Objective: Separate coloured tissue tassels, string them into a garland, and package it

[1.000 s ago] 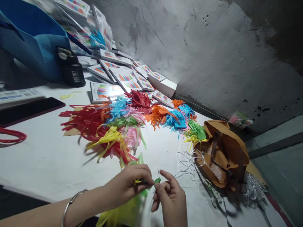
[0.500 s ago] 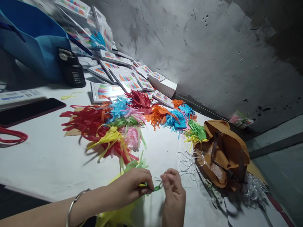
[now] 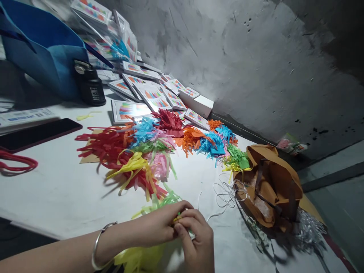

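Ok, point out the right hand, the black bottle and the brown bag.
Right hand (image 3: pixel 198 236), head view: middle of the hand.
Black bottle (image 3: pixel 91 86), head view: middle of its body.
Brown bag (image 3: pixel 280 176), head view: wall between the dark straps.

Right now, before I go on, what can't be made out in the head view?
All in the head view:
Yellow strip: mostly hidden by the fingers of the left hand and right hand.
White cord: its course beyond the right hand's edge is hidden by that hand.
Yellow fringed paper: partly behind the left forearm, cut off by the bottom edge.
Red cord: cut off by the left edge.
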A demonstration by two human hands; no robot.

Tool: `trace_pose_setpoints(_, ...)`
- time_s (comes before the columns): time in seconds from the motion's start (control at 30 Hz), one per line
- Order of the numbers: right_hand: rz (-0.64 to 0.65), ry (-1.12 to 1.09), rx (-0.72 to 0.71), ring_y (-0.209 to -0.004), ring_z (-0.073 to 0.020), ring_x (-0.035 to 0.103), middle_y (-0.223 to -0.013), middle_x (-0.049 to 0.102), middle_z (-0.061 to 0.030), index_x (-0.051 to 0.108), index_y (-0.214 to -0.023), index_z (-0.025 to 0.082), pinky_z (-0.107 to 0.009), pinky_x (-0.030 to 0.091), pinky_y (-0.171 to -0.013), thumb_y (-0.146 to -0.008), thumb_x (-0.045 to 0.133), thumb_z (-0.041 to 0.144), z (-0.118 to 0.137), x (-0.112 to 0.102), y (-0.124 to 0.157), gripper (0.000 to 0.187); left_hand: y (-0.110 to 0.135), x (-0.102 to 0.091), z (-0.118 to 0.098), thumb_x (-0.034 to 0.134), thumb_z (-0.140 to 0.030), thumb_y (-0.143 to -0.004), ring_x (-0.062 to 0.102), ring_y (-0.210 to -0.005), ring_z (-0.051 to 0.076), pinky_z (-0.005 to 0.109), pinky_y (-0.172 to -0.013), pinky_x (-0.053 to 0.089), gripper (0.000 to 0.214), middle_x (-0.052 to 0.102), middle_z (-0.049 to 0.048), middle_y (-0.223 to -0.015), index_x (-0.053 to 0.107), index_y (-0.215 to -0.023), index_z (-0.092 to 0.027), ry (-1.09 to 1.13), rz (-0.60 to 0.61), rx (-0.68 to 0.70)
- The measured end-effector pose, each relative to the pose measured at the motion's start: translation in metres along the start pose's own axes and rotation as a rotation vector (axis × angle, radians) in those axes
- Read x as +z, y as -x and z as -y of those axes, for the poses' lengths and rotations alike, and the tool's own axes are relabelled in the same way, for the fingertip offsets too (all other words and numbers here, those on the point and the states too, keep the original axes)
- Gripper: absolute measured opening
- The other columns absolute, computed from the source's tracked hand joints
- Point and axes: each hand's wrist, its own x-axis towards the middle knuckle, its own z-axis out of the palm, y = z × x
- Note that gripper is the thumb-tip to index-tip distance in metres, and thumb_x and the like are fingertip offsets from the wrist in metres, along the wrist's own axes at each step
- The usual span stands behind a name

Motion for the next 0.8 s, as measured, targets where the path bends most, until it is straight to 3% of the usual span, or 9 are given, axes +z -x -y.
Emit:
trace_pose_setpoints(0.07,-0.091,-0.007,0.056,-0.085,-0.0171,0.067,-0.086,0.069,-0.0032,0.073,-0.08,0.023,-0.025,0.052,-0.078,-0.093,0.059,0.029,0.001,0.0,-0.003,0.02,0.002,0.0,-0.001,0.067,-0.023,-0.081,0.06,-0.099,0.024,0.033,-0.087,0.049,0.037,0.066,0.0057,-0.11,0.059,-0.117,-0.021,0.066,-0.004,0.025)
trace_pose_setpoints(0.13,-0.193,-0.01,0.102,-0.086,-0.0181,0.067,-0.088,0.07,-0.0042,0.073,-0.077,0.022,-0.025,0.052,-0.076,-0.092,0.062,0.033,0.001,-0.005,-0.004,0.022,0.006,-0.001,0.0,0.066,-0.038,-0.087,0.057,-0.088,0.02,0.029,-0.078,0.047,0.028,0.064,0.0035,-0.096,0.061,-0.106,-0.019,0.156,-0.083,0.03)
trace_pose_setpoints(0.23,-0.294,-0.048,0.16,-0.081,-0.0185,0.068,-0.085,0.071,-0.0049,0.076,-0.078,0.021,-0.026,0.054,-0.071,-0.09,0.066,0.041,-0.001,-0.008,-0.003,0.024,0.008,0.0,0.002,0.067,-0.051,-0.089,0.05,-0.069,0.014,0.024,-0.063,0.04,0.036,0.057,-0.0014,-0.075,0.061,-0.087,-0.016,0.402,-0.189,-0.053)
trace_pose_setpoints(0.33,-0.324,-0.119,0.309,-0.06,-0.0168,0.066,-0.068,0.07,-0.0026,0.078,-0.088,0.02,-0.025,0.054,-0.059,-0.087,0.069,0.048,-0.003,-0.002,0.001,0.029,0.006,0.002,0.003,0.082,-0.048,-0.078,0.049,-0.06,0.01,0.02,-0.057,0.036,0.039,0.059,-0.0032,-0.067,0.062,-0.086,-0.015,0.769,-0.235,-0.173)
trace_pose_setpoints(0.43,-0.278,-0.173,0.391,-0.049,-0.0155,0.063,-0.06,0.067,-0.0009,0.077,-0.084,0.019,-0.023,0.052,-0.048,-0.085,0.069,0.051,-0.002,0.004,0.003,0.033,0.004,0.003,0.002,0.087,-0.04,-0.074,0.048,-0.054,0.008,0.018,-0.052,0.034,0.036,0.06,-0.0034,-0.061,0.064,-0.085,-0.015,0.98,-0.228,-0.217)
trace_pose_setpoints(0.8,-0.24,-0.033,0.34,-0.047,-0.0127,0.06,-0.061,0.066,-0.0015,0.076,-0.079,0.02,-0.02,0.051,-0.045,-0.089,0.062,0.05,0.006,0.007,0.003,0.034,0.006,0.005,-0.001,0.088,-0.038,-0.074,0.05,-0.052,0.007,0.016,-0.049,0.036,0.034,0.062,-0.0022,-0.06,0.065,-0.081,-0.014,1.019,-0.201,-0.193)
